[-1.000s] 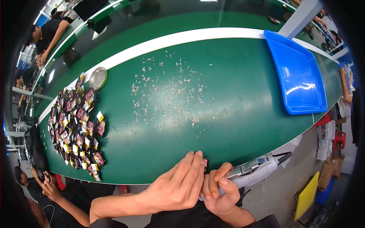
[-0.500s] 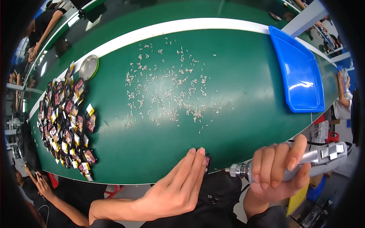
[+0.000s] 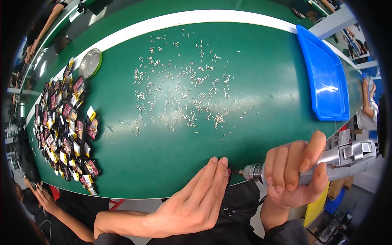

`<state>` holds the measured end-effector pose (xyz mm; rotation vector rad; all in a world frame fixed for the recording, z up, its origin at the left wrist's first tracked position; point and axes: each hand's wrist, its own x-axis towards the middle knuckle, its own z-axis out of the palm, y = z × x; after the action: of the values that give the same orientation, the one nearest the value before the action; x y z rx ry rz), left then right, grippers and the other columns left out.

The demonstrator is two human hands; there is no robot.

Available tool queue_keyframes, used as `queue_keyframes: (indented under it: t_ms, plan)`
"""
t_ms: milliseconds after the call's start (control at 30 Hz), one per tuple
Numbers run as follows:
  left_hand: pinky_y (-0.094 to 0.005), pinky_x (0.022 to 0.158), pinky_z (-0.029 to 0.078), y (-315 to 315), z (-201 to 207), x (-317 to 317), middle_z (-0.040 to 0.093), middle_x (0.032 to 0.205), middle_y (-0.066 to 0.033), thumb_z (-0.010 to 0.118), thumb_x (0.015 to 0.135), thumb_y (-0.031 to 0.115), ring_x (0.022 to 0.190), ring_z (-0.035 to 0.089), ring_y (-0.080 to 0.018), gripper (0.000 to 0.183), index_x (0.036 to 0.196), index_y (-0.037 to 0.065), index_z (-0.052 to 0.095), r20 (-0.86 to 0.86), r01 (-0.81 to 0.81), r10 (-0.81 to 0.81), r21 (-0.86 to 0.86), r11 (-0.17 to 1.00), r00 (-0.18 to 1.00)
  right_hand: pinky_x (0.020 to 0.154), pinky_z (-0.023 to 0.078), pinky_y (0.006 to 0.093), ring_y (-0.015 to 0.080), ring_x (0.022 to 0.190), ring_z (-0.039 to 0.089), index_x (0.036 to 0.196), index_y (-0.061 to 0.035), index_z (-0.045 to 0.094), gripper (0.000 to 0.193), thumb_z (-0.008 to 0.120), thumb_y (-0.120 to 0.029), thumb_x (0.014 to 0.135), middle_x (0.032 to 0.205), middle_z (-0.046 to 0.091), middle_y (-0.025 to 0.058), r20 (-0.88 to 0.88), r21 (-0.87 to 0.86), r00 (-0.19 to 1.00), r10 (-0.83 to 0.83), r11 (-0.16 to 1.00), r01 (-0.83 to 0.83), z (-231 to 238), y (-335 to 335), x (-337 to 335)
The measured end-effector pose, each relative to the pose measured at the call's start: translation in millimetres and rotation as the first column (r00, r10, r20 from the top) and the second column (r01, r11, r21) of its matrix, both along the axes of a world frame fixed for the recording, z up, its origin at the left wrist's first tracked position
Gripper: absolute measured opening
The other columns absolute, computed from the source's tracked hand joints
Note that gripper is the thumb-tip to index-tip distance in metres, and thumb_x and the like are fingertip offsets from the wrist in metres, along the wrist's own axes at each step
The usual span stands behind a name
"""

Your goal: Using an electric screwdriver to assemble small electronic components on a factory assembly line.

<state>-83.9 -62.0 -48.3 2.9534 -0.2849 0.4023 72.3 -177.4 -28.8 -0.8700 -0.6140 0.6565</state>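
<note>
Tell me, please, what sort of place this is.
Probably an assembly workshop: the right hand grips a grey tool, and black units and tiny pale pieces lie on a green table.

The right hand [image 3: 290,175] swung out rightward — then the grey power tool [image 3: 343,167] closed in on the dark part [image 3: 230,174].

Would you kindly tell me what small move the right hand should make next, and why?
I would probably have the right hand align the grey power tool squarely with the small dark part, because the tool's front end points at that part's right side, while the left hand partly covers it; whether tool and part touch is unclear.
</note>
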Motion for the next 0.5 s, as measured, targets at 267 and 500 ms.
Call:
queue_keyframes:
  t_ms: [267,500]
  plan:
    - [-0.0354,0.086,0.054,4,-4,4,0.065,0.106,-0.0259,0.059,0.067,0.004,0.098,0.064,-0.0343,0.031,0.092,-0.012,0.066,0.085,0.029,-0.022,-0.084,0.996,0.996,0.040,0.036,0.0274,0.0125,0.038,0.042,0.078,-0.0054,0.043,0.024,0.064,-0.014,0.085,0.051,0.046,0.0011,0.206,-0.170,0.960,0.189,0.973,-0.156,13,8,2]
    - [-0.0358,0.096,0.047,13,7,-2,0.063,0.113,-0.0250,0.058,0.071,0.011,0.105,0.061,-0.0316,0.035,0.098,-0.011,0.066,0.020,0.059,-0.060,0.021,0.998,0.998,0.040,0.033,0.0282,0.0132,0.039,0.042,0.072,-0.0048,0.044,0.022,0.064,-0.007,0.081,0.050,0.046,0.0039,0.146,-0.143,0.968,0.205,0.972,-0.184,12,20,-2]
